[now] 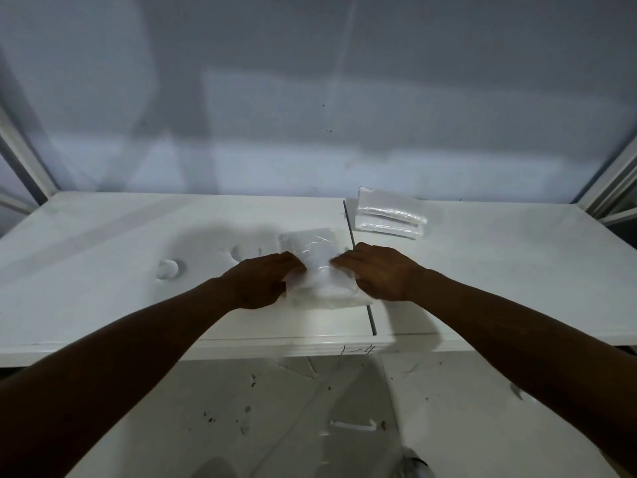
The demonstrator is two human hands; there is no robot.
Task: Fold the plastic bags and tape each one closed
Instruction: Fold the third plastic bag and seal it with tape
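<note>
Head view: the left hand (pixel 262 281) and right hand (pixel 377 272) pinch a crinkled clear plastic bag (pixel 320 270) from its 2 sides, near the smooth white worktop's (pixel 103 236) front edge. Flat, glossy folded bags (pixel 389 215) lie stacked by the back edge. A white tape roll (pixel 169 269) sits to the left.

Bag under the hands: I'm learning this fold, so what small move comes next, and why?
Probably fold its sides inward and press flat: the left hand and right hand hold the bag by its edges, it looks puffy, and the tape roll lies apart.

A white table (pixel 103 243) stands against a grey wall (pixel 413 98).
</note>
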